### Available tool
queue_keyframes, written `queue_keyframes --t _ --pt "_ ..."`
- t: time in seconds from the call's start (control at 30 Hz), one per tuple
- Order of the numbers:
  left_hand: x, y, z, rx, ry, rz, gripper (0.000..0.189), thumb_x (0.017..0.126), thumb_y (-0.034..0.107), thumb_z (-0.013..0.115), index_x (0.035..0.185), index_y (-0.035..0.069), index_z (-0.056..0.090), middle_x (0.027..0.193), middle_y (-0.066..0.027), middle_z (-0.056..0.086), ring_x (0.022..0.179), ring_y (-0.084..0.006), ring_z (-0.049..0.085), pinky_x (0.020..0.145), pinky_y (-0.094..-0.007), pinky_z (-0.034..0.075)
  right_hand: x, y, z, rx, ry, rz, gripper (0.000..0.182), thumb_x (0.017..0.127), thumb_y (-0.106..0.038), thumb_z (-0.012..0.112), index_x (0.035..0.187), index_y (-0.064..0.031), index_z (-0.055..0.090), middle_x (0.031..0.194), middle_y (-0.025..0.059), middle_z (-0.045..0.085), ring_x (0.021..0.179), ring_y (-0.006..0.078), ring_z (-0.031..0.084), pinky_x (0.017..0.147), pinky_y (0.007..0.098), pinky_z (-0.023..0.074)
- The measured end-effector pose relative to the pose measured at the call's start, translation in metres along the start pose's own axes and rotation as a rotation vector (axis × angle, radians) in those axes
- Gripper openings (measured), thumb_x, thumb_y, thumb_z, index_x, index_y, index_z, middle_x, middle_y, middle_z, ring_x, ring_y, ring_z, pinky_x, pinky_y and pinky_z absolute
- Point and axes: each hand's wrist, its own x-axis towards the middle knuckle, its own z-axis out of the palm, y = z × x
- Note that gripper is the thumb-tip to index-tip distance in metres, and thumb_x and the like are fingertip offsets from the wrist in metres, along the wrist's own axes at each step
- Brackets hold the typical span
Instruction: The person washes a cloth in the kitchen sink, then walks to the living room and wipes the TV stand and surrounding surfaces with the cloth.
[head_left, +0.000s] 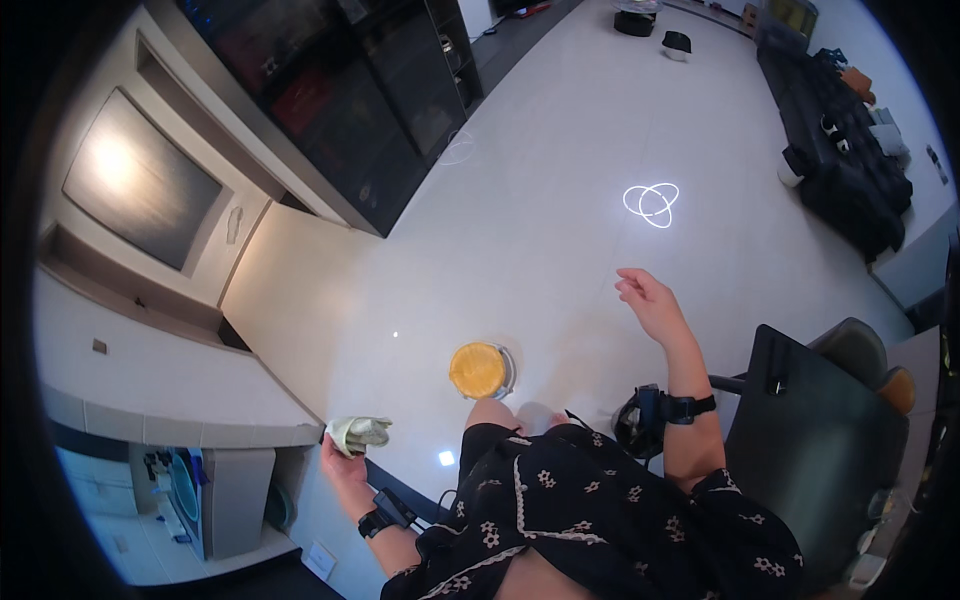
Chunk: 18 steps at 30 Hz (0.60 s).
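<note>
My left hand (343, 463), low on the left side of the head view, is closed around a folded pale green cloth (358, 435). Out in front on the right, my right hand (645, 296) hangs over the pale floor with its fingers slightly bent and nothing in it. A small round stool with a yellow top (478, 370) stands on the floor just beyond my knee, between the two hands. Both wrists carry black straps with small devices.
A dark table (817, 442) with chairs (855, 352) stands at the right. Farther back is a black sofa (847, 165). A dark glass-fronted cabinet (322, 97) lines the left, and a doorway shows a blue basin (182, 487). A bin (637, 427) stands near my right forearm.
</note>
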Motion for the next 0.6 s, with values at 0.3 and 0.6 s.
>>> queue_keyframes --t 0.3,0.6 --pt "0.137 -0.01 0.101 0.05 -0.054 -0.071 0.039 0.09 0.03 0.052 0.117 0.003 0.056 0.116 -0.0086 0.061 0.107 -0.0254 0.057 0.087 -0.0413 0.045 0.058 0.034 0.009 0.073 0.08 0.164 0.03 0.09 -0.017 0.057 0.117 -0.0026 0.058 0.095 0.0069 0.065 0.083 0.0129 0.061 0.078 0.0264 0.0484" --pt "0.277 0.021 0.158 0.148 -0.102 -0.148 0.032 0.09 0.028 0.053 0.112 0.004 0.059 0.111 -0.0085 0.062 0.102 -0.024 0.058 0.084 -0.0388 0.046 0.146 -0.001 0.076 -0.069 0.091 0.148 0.028 0.091 -0.018 0.057 0.113 -0.0016 0.06 0.094 0.0086 0.066 0.085 0.0158 0.062 0.077 0.0274 0.0491"
